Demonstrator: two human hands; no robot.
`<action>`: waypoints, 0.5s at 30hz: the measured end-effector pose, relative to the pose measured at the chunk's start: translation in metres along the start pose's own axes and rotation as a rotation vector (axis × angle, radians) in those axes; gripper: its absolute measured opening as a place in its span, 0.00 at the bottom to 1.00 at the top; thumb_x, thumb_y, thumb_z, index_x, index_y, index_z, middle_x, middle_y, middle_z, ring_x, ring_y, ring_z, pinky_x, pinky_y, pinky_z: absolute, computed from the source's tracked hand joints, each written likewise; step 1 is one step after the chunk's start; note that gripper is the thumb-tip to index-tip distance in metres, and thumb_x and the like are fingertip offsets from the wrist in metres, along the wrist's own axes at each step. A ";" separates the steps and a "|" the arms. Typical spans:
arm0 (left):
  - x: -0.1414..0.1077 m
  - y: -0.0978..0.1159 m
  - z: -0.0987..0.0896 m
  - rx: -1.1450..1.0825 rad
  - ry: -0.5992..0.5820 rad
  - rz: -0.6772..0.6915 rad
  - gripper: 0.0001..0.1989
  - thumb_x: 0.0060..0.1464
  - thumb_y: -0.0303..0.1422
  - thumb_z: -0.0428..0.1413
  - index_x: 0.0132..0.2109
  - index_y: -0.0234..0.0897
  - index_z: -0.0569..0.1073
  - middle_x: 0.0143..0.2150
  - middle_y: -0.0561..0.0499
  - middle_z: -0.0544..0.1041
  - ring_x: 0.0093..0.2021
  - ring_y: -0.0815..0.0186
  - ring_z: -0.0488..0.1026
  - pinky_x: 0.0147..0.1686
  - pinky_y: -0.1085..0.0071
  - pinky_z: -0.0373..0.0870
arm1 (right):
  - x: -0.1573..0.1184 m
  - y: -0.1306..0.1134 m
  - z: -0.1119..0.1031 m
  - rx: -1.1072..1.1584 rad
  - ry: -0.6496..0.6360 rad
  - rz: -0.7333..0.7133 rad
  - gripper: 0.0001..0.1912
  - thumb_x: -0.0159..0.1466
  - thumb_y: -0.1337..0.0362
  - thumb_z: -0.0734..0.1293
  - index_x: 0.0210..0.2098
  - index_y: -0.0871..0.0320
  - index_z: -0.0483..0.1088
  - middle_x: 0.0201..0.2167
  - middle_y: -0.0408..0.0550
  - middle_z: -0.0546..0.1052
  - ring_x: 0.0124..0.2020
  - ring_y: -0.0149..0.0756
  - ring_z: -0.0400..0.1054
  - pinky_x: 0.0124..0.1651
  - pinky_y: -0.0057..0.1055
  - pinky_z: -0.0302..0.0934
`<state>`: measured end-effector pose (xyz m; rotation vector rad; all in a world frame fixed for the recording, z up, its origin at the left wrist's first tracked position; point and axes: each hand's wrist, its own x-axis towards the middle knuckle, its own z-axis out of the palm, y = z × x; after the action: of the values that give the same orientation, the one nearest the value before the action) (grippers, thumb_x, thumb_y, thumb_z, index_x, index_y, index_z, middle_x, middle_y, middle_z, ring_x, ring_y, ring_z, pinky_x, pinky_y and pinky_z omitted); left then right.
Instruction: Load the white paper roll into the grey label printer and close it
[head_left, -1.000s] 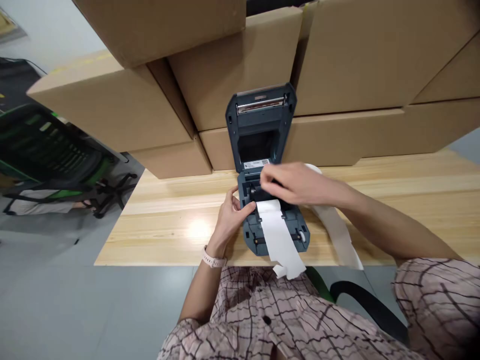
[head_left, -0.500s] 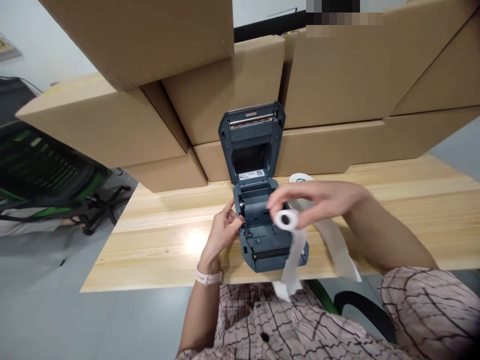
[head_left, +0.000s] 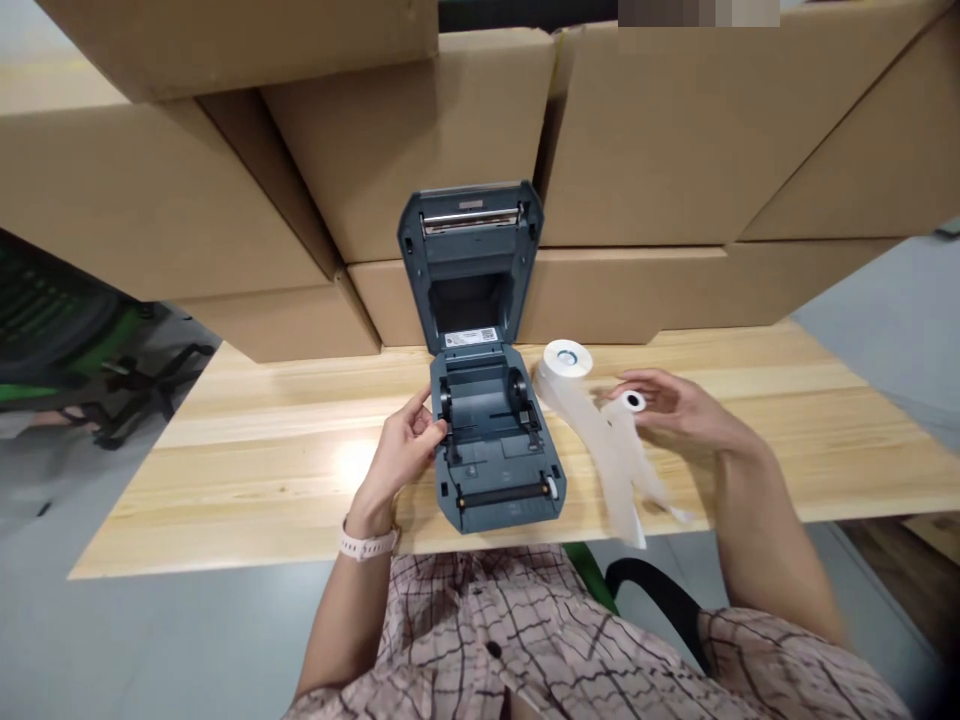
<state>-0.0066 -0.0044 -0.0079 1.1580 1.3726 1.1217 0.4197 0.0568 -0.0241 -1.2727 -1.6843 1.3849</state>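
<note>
A dark grey label printer [head_left: 495, 470] stands on the table with its lid [head_left: 472, 265] tipped up and back. Its roll bay shows bare between two round black holders. My left hand [head_left: 409, 445] grips the printer's left side, thumb over the rim. To the right of the printer, my right hand [head_left: 679, 408] has its fingers around a small white paper roll [head_left: 631, 402], whose loose strip trails toward the table's front edge. A larger white label roll [head_left: 568, 358] lies flat behind it, and its own unrolled strip [head_left: 611, 470] runs forward beside the printer.
Cardboard boxes [head_left: 637, 150] are stacked along the back of the wooden table [head_left: 247, 470], close behind the raised lid. A green and black office chair [head_left: 67, 330] stands on the floor at the left.
My right hand has carried the small paper roll from over the printer to the table on the right. My left hand stays on the printer, and the view has shifted.
</note>
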 end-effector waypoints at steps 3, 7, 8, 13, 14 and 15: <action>0.000 -0.001 -0.001 0.005 0.009 -0.001 0.41 0.49 0.39 0.67 0.70 0.29 0.73 0.27 0.61 0.66 0.24 0.72 0.64 0.26 0.74 0.59 | 0.011 -0.001 0.007 0.002 -0.114 0.032 0.36 0.59 0.50 0.82 0.64 0.46 0.73 0.62 0.57 0.81 0.65 0.57 0.76 0.67 0.59 0.71; 0.001 -0.001 -0.004 0.035 -0.057 0.018 0.38 0.53 0.39 0.66 0.69 0.31 0.74 0.28 0.60 0.66 0.26 0.71 0.64 0.28 0.73 0.61 | 0.026 -0.023 -0.020 -0.061 -0.219 -0.026 0.45 0.61 0.53 0.81 0.73 0.43 0.64 0.75 0.55 0.69 0.78 0.54 0.61 0.79 0.59 0.56; 0.002 -0.001 -0.005 0.047 -0.079 0.023 0.37 0.54 0.39 0.65 0.69 0.32 0.74 0.28 0.60 0.66 0.27 0.70 0.64 0.29 0.73 0.62 | 0.035 -0.029 -0.026 -0.084 -0.215 -0.035 0.47 0.60 0.53 0.82 0.74 0.42 0.62 0.77 0.54 0.66 0.79 0.54 0.58 0.81 0.59 0.53; 0.001 0.001 -0.006 0.073 -0.093 0.027 0.39 0.54 0.40 0.64 0.71 0.28 0.72 0.27 0.60 0.66 0.26 0.70 0.64 0.28 0.73 0.61 | 0.101 -0.042 -0.011 -0.249 -0.372 -0.030 0.56 0.51 0.47 0.84 0.74 0.49 0.63 0.76 0.58 0.68 0.77 0.58 0.61 0.78 0.57 0.59; 0.000 0.001 -0.006 0.063 -0.088 0.024 0.40 0.54 0.40 0.65 0.71 0.27 0.72 0.27 0.60 0.66 0.26 0.71 0.64 0.28 0.73 0.61 | 0.113 -0.042 -0.001 -0.268 -0.405 -0.029 0.56 0.48 0.45 0.84 0.71 0.52 0.66 0.72 0.59 0.72 0.73 0.59 0.66 0.75 0.56 0.62; 0.000 0.001 -0.005 0.053 -0.087 0.022 0.40 0.54 0.40 0.65 0.71 0.27 0.72 0.27 0.60 0.66 0.26 0.71 0.64 0.28 0.74 0.60 | 0.121 -0.043 0.008 -0.275 -0.425 -0.031 0.55 0.46 0.43 0.84 0.68 0.54 0.69 0.67 0.60 0.76 0.69 0.60 0.70 0.73 0.55 0.65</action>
<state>-0.0117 -0.0046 -0.0064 1.2484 1.3325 1.0443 0.3573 0.1664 0.0004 -1.1419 -2.2354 1.5219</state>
